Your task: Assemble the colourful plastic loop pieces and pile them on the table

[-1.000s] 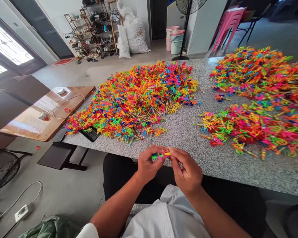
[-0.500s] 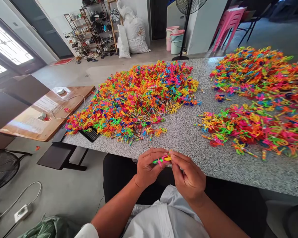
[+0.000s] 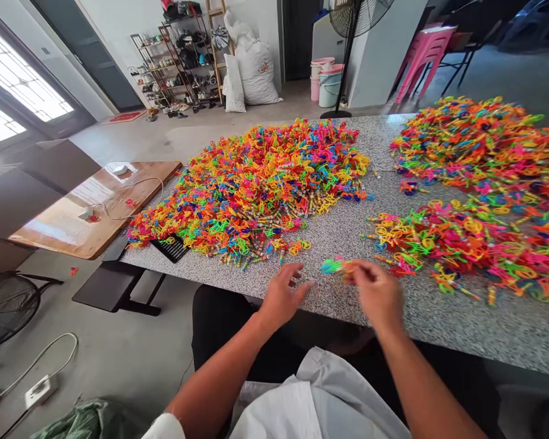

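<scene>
My right hand (image 3: 379,294) is raised just over the table's front part, its fingers pinched on a small colourful plastic piece (image 3: 336,266) with blue, green and orange parts, blurred by motion. Left of it, my left hand (image 3: 281,295) hangs with thumb and fingers apart and nothing between them. Beyond my left hand spreads a large pile of bright plastic pieces (image 3: 256,177), some with striped sticks. To the right of my right hand lies a second pile of similar pieces (image 3: 466,235), stretching back to a third heap (image 3: 480,137).
The speckled stone table (image 3: 329,238) reaches across in front of me. A black slotted tray (image 3: 170,247) pokes out from under the left pile. At left stands a wooden board (image 3: 86,238) with a cable on it. A standing fan (image 3: 348,55) is behind the table.
My hands were together on a pink, green and yellow piece. Now they are apart: my left hand has let go, and my right hand has moved right and forward with a colourful piece.
</scene>
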Available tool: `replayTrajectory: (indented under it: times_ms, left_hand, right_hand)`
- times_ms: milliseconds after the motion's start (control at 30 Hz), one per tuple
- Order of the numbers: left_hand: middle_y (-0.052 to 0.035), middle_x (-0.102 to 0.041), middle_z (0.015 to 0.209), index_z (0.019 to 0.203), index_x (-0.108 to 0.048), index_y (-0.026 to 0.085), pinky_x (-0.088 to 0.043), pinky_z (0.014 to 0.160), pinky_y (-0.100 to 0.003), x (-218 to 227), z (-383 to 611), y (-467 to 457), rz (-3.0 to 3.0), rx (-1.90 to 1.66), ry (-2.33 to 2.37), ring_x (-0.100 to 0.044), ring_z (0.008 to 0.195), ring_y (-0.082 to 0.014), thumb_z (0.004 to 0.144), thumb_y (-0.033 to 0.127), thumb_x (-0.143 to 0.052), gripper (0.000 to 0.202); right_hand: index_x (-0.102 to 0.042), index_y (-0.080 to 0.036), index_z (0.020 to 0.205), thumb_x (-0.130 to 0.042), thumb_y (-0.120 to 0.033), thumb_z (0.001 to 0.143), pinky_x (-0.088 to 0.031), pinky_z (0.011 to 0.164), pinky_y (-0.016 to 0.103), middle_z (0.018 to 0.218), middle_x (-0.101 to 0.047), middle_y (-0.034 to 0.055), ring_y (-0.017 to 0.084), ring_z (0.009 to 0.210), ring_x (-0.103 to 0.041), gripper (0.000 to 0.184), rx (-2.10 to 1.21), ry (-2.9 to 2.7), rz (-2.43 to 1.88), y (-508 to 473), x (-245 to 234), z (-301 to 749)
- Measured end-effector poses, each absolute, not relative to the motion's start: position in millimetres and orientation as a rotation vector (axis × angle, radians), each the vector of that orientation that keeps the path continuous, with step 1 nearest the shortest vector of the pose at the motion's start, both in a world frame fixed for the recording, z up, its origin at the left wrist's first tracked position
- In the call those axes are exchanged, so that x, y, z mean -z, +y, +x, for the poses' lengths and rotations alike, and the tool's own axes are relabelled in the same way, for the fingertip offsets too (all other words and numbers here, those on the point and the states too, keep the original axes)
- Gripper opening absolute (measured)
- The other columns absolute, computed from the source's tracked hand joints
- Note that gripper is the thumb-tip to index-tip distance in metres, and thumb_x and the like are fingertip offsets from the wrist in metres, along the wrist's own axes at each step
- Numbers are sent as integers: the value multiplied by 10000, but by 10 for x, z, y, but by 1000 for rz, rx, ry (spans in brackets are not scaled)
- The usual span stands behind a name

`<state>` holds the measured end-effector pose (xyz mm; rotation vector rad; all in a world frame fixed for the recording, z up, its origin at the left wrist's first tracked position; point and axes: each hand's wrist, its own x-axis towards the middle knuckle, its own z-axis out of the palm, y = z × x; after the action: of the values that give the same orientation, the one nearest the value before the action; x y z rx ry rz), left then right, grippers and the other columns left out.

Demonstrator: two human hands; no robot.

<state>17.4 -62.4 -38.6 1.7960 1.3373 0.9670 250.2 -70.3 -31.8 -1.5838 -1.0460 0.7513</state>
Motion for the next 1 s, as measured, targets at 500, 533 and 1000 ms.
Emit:
replayTrajectory:
  times_ms: [500,533,1000]
  left_hand:
    - [-130,-613,1229,1009,-725,189,-509,942,-369,533,291,170,2327,-488,1695,-609,1095,-251,961,273,-578,176]
    - [-129,-619,1236,991,-727,187,-502,964,-375,557,272,166,2325,-567,1642,-606,1108,-247,957,246,-574,168]
    - [28,-596,731,882,-573,175,-347,465,-192,358,-432,-183,934,-1076,1360,-482,526,-72,781,430,-690,298]
  right_hand:
    - [-710,-153,1068,-550,-292,922,-449,1092,556,1251,-672,191,324,1243,-598,257,2,-1219,-1576,265,629,2579]
    - [-712,-156,1098,-538,-268,937,-426,1114,554,1311,-643,196,326,1290,-561,262,18,-1362,-1552,305,612,2498]
    - [-640,-148,1266,-506,-131,965,-437,972,336,1282,-604,155,255,1138,-579,330,-331,-2326,-1587,901,529,1573]
